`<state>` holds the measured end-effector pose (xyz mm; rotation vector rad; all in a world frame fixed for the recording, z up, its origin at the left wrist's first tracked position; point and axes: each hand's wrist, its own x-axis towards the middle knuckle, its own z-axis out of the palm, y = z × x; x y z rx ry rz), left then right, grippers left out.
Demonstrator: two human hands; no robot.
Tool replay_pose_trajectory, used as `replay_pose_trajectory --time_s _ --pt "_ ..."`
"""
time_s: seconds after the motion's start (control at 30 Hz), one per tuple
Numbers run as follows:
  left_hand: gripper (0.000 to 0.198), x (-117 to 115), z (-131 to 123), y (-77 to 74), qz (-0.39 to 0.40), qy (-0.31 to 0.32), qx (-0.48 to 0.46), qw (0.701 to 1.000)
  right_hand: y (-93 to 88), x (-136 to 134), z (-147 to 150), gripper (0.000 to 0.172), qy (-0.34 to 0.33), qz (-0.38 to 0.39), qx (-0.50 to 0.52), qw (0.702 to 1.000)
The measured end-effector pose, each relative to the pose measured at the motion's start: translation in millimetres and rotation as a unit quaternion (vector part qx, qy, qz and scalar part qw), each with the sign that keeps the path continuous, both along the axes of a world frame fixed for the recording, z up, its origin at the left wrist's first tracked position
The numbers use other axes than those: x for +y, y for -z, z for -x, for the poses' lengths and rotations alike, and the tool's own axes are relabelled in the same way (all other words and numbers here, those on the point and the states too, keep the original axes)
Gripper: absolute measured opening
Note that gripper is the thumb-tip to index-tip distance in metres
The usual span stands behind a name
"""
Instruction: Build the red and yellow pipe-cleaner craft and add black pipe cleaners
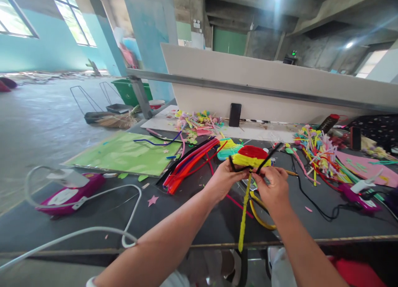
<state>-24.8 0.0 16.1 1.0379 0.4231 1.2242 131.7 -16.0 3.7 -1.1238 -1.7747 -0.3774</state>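
Both hands meet over the table's front half at a craft piece made of pipe cleaners. My left hand [224,180] pinches a black pipe cleaner [270,156], whose two ends stick up left and right. The fingers of my right hand [272,188] are closed on the same black pipe cleaner near its middle. Just beyond the fingers is a red and yellow pipe-cleaner shape [252,155]. From between the hands a yellow fuzzy stem [244,220] hangs down past the table edge. The fingertips partly hide where these parts join. Yellow-handled pliers [259,214] lie under my right hand.
Left of my hands lies a bundle of red, purple and black pipe cleaners [186,166], beside a green sheet [127,152]. A purple power strip [73,193] trails a white cable. Pipe-cleaner scraps [199,123] and an upright phone [235,115] are at the back.
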Motion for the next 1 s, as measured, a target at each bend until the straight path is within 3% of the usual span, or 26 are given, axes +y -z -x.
replay_pose_trajectory --time_s 0.2,0.5,1.0 --pt "0.034 0.9 -2.5 2.6 0.005 -0.018 0.012 1.0 -3.2 -2.4 -7.0 0.01 0.029 -0.038 -0.037 0.998" --pt "0.034 1.9 -5.0 9.2 0.005 0.002 0.017 1.0 4.1 5.5 0.9 0.01 0.063 -0.057 0.018 0.996" --pt "0.039 -3.0 -3.9 0.8 0.026 0.008 0.026 0.999 -4.0 -0.7 -1.1 0.005 0.037 -0.087 0.027 0.995"
